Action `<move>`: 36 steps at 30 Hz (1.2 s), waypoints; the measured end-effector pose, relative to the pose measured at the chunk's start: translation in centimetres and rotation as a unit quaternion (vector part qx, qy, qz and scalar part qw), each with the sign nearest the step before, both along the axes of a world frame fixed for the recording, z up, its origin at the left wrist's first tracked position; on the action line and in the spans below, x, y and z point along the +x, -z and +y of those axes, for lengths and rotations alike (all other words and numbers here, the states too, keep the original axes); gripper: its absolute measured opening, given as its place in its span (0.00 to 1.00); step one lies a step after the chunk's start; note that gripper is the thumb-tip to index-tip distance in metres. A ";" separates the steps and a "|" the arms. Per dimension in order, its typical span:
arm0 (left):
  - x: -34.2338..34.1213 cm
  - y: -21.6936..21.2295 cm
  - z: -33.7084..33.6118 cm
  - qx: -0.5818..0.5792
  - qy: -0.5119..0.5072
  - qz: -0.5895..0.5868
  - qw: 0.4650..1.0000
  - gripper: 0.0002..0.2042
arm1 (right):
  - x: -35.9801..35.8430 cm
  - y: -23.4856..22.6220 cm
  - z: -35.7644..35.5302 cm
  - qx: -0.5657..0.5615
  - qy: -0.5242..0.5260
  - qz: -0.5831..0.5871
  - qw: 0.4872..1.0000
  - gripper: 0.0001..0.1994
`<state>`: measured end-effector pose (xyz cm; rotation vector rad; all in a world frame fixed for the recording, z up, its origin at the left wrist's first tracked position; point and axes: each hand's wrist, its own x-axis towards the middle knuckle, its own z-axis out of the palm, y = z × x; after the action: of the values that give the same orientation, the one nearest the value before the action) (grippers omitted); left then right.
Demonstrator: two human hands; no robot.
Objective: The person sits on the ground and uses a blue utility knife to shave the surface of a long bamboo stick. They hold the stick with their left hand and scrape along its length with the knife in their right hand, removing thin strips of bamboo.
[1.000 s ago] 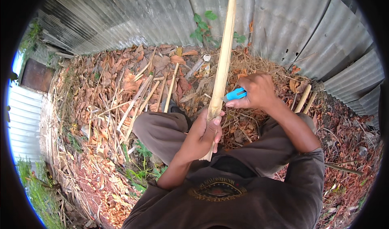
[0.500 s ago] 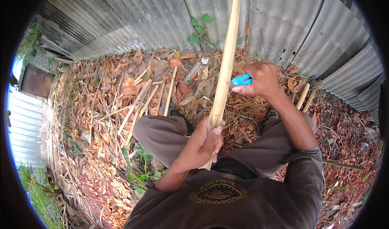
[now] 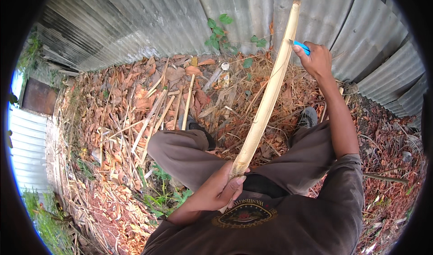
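Observation:
A long pale bamboo stick [image 3: 267, 99] slants up and away from my lap to the top of the view. My left hand [image 3: 222, 188] grips its lower end just above my shirt. My right hand [image 3: 315, 58] is stretched out far along the stick near its upper end, closed on a blue-handled knife [image 3: 301, 46] whose blade touches the stick. I sit with both knees bent, in brown trousers.
Dry leaves, straw and several split bamboo strips [image 3: 168, 102] cover the ground in front of me. A corrugated metal fence [image 3: 171, 16] runs behind them, with a small green plant [image 3: 219, 32] at its base. Grass grows at lower left.
My right hand with the blue knife has slid up the stick, from near the middle to close to its far end. My left hand keeps its grip on the lower end.

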<state>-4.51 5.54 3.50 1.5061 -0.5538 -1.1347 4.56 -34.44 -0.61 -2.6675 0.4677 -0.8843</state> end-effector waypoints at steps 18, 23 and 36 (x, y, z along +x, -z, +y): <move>0.1 0.0 14.6 -0.022 0.076 0.058 0.995 0.16 | -6.5 9.6 -18.2 0.202 0.285 0.052 0.936 0.50; 2.1 2.9 9.0 0.061 -0.133 0.007 0.989 0.13 | -3.4 6.2 -13.9 0.192 0.148 0.207 0.948 0.48; 4.2 4.0 -3.0 0.033 -0.181 -0.146 0.972 0.17 | -4.7 0.9 13.2 0.002 -0.289 0.133 0.948 0.36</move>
<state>-0.34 2.51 -0.52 1.7613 -0.4167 -0.6590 -0.10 -21.21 -1.53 -2.6891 -0.2607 -0.3485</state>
